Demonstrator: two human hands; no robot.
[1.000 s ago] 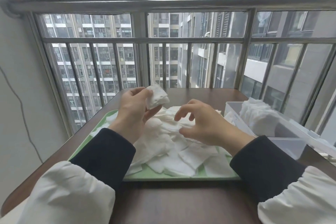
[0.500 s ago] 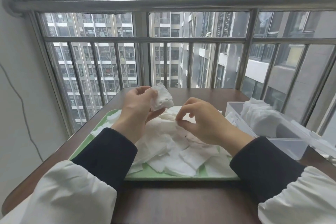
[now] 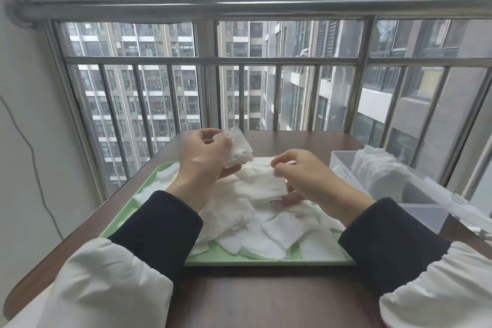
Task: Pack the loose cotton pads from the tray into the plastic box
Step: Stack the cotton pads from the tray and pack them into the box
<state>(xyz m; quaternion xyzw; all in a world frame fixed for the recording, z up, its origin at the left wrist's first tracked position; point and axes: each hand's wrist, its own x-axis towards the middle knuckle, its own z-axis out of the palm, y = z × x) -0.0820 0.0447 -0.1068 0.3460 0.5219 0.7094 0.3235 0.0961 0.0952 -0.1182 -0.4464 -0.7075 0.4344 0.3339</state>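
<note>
A pale green tray on the brown table holds a heap of loose white cotton pads. My left hand grips a small stack of pads above the tray's far side. My right hand pinches one square pad lifted off the heap, just right of the stack. The clear plastic box stands to the right of the tray, with white pads packed upright in its far end.
The brown table ends at a barred window railing straight ahead. A white wall with a hanging cable is on the left. The box's open clear lid lies along its right side.
My right hand has pinched a pad and lifted it off the heap toward the stack. My left hand has kept hold of the stack and hardly moved.
</note>
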